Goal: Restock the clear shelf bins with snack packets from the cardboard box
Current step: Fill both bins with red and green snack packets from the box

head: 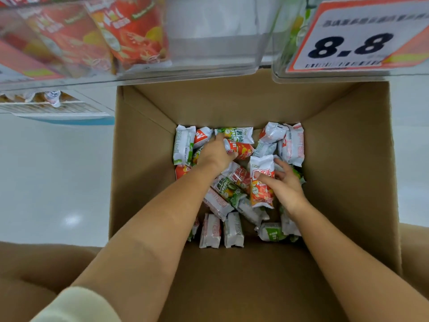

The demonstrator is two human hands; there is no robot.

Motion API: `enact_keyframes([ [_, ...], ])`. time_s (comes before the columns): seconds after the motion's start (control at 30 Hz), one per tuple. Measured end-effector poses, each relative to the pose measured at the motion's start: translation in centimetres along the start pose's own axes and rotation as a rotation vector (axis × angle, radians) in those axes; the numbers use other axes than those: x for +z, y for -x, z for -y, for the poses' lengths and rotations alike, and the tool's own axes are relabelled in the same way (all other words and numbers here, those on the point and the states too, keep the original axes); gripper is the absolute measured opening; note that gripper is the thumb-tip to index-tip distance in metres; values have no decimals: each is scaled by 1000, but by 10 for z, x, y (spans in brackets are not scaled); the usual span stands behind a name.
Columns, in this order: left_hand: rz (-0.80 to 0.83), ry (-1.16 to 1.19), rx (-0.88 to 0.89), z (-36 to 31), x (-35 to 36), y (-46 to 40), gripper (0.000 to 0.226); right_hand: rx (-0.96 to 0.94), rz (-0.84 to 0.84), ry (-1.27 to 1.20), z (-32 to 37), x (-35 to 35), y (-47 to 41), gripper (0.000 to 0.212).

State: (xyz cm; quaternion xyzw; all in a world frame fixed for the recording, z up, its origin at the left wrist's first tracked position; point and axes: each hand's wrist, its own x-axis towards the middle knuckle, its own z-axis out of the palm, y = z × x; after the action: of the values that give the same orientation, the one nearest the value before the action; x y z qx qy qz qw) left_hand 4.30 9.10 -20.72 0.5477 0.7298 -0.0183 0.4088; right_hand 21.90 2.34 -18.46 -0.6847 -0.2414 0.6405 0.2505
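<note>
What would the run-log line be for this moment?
stage: picking from cardboard box | left hand: grips red packet | right hand: holds orange-red packet | middle clear bin: looks empty

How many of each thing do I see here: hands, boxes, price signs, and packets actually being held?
Hands: 2, the left hand and the right hand
Cardboard box: 1
Price sign: 1
Held packets: 2, a red packet in the left hand and an orange packet in the right
Total: 6
</note>
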Motion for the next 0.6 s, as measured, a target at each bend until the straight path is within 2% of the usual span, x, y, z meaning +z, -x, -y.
enact_keyframes([
  [0.1,14,-117,51,-6,4,-25,67,-1,20,-30,6,-5,-5,74],
  [0.27,116,-283,32,-5,23,-44,74,55,7,-145,0,-10,-6,69],
  [0.4,87,-419,90,0,28,-41,64,77,-15,-202,-6,-13,-6,68],
  [0.53,18,-240,110,5,20,-19,56,109,-50,-260,-12,-13,-3,69],
  [0.6,-31,44,46,3,14,-3,57,96,-69,-258,-10,-11,4,67],
])
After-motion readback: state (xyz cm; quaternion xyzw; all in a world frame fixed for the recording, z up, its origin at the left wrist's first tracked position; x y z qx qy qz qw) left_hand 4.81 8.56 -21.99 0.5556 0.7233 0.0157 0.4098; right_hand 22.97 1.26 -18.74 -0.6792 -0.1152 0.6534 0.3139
